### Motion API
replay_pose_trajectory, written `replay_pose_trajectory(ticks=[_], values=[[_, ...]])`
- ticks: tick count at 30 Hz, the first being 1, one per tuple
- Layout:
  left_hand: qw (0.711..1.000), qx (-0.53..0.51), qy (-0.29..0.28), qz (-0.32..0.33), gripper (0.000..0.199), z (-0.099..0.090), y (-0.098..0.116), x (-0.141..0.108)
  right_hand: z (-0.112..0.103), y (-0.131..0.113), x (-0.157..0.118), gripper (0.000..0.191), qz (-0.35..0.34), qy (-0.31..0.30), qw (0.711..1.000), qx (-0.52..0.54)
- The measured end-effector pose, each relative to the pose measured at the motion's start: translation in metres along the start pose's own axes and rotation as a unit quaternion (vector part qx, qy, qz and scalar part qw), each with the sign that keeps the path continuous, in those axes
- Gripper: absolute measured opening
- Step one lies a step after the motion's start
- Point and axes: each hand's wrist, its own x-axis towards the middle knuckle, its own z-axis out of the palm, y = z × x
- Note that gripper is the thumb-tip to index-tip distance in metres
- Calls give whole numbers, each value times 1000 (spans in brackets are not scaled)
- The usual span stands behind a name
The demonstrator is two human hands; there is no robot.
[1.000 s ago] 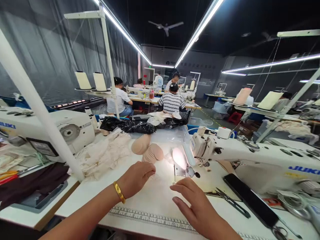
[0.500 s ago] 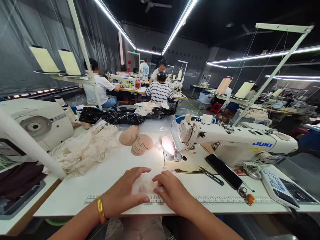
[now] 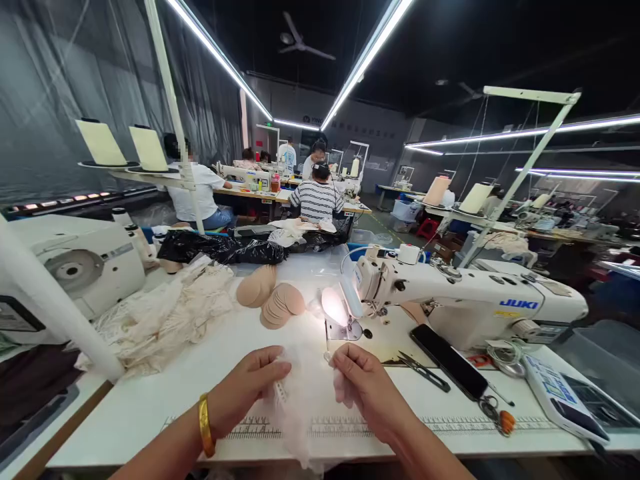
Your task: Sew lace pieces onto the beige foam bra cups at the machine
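- The left hand [image 3: 253, 380], at lower centre-left of the frame, pinched a sheer white fabric [image 3: 297, 417] between thumb and curled fingers; a gold bracelet [image 3: 205, 427] circled the wrist.
- The right hand [image 3: 369, 383], at lower centre-right, had its thumb and forefinger closed together on pale material [image 3: 342, 390]; whether this was part of the same piece could not be told.
- The sheer white fabric hung at lower centre, between the hands and over the front of the white worktop [image 3: 145, 410], partly covering a printed ruler scale [image 3: 450, 425].
- Two groups of beige oval pieces, a nearer fanned stack [image 3: 283, 308] and a farther stack [image 3: 256, 287], lay side by side above the left hand.
- A heap of cream lace fabric [image 3: 170, 313] occupied the left of the worktop.
- A JUKI sewing machine [image 3: 465, 300] stood at right centre, its lamp lighting the needle area.
- Thread snips [image 3: 425, 372] and a black smartphone [image 3: 447, 360] lay in front of the machine, the phone to the right.
- Black plastic wrapping [image 3: 220, 248] was noted behind the lace.
- A co-worker in a striped shirt [image 3: 317, 200] was seated at upper centre, back to the camera.
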Motion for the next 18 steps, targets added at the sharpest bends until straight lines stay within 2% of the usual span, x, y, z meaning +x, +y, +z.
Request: replay_pose_trajectory(ticks=[1,2,3,4,5,7,9,12,18], values=[[995,93,25,28,45,-9,4,8,-3,3,8,54,2,-1,1000,-21],[977,198,57,64,43,-21,9,18,-7,6,16,56,1,-4,999,-41],[937,316,112,100,40,-34,14,31,-10,9,24,56,1,-8,999,-54],[875,423,198,125,41,-48,19,44,-14,12,30,56,2,-13,998,-59],[847,457,240,127,46,-62,22,58,-16,14,35,55,4,-20,998,-56],[817,492,279,113,60,-87,26,86,-20,16,39,53,6,-39,998,-48],[804,510,289,93,69,-103,25,107,-20,16,38,52,2,-58,997,-59],[799,526,282,75,66,-113,20,123,-18,14,35,52,-5,-70,995,-77],[809,505,291,80,49,-118,21,119,-17,12,35,48,-9,-69,994,-80]])
